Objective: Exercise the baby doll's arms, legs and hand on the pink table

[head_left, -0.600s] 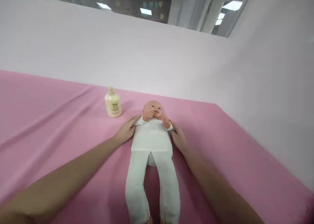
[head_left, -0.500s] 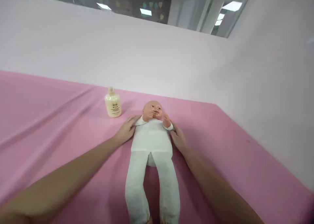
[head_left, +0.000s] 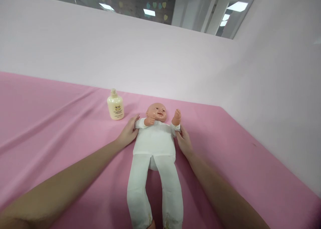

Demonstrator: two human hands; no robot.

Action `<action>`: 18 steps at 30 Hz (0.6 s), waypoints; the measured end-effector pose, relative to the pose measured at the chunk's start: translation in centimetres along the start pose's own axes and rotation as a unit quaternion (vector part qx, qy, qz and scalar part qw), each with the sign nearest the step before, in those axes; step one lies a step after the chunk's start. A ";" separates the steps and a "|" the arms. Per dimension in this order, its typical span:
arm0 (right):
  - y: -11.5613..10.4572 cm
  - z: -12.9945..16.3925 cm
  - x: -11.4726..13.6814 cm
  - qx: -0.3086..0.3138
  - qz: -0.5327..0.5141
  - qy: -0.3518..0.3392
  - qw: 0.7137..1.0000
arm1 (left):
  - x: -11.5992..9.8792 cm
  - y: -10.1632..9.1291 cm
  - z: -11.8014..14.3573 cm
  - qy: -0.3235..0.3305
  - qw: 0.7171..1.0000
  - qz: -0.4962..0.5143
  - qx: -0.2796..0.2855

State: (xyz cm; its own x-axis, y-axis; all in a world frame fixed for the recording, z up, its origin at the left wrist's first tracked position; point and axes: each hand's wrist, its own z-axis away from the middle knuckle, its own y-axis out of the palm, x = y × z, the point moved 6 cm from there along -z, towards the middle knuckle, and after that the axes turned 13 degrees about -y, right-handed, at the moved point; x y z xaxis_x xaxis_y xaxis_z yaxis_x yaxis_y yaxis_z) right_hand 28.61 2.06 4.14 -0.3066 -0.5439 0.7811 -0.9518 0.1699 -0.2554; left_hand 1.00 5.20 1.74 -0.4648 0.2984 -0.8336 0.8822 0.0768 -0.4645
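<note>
A baby doll (head_left: 154, 138) in white clothing lies on its back on the pink cloth, head toward the wall, feet toward me. My left hand (head_left: 128, 132) grips the doll's white-sleeved arm on the left side, fingertips showing beyond the sleeve and thumb on the near side. On the other side, my right hand (head_left: 184, 140) holds the doll's other arm (head_left: 176, 118) near the sleeve cuff, with that small hand raised beside the head. Part of my fingers is hidden behind both sleeves.
A cream-coloured bottle (head_left: 115, 106) with dark print stands upright left of the doll's head. The pink cloth (head_left: 62, 122) has folds on the left. A white wall (head_left: 140, 58) rises behind, with a window or glass panel (head_left: 135, 3) above.
Both doll arms have moved outward from the face. The one in my right hand swung right and up; the left one lowered toward the chest, uncovering the mouth.
</note>
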 end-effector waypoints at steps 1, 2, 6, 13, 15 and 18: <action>-0.1 0.0 -0.1 -0.007 0.001 0.005 1.000 | 0.0 0.0 0.0 0.000 1.000 0.006 0.000; -0.2 0.0 -0.2 -0.014 0.001 0.009 1.000 | 0.0 0.0 0.0 -0.002 1.000 0.012 0.001; -0.5 0.0 -0.8 -0.042 -0.007 0.020 0.999 | 0.2 0.0 -0.1 -0.023 0.999 0.032 -0.001; -1.3 0.0 -2.3 -0.074 -0.017 0.047 0.996 | 0.9 0.1 -0.6 -0.054 0.997 0.058 0.004; -1.4 0.1 -2.7 -0.076 -0.018 0.065 0.995 | 0.9 0.0 -0.6 -0.053 0.996 0.070 0.005; -1.4 0.1 -2.9 -0.069 -0.023 0.077 0.994 | 0.6 -0.1 -0.6 -0.047 0.996 0.080 0.002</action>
State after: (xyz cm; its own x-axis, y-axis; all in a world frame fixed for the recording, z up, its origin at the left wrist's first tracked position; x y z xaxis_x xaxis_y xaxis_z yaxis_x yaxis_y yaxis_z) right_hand 30.80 3.30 2.13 -0.2491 -0.4225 0.8715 -0.9537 0.2636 -0.1448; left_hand 0.69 5.94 1.51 -0.3225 0.2160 -0.9216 0.9457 0.0317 -0.3235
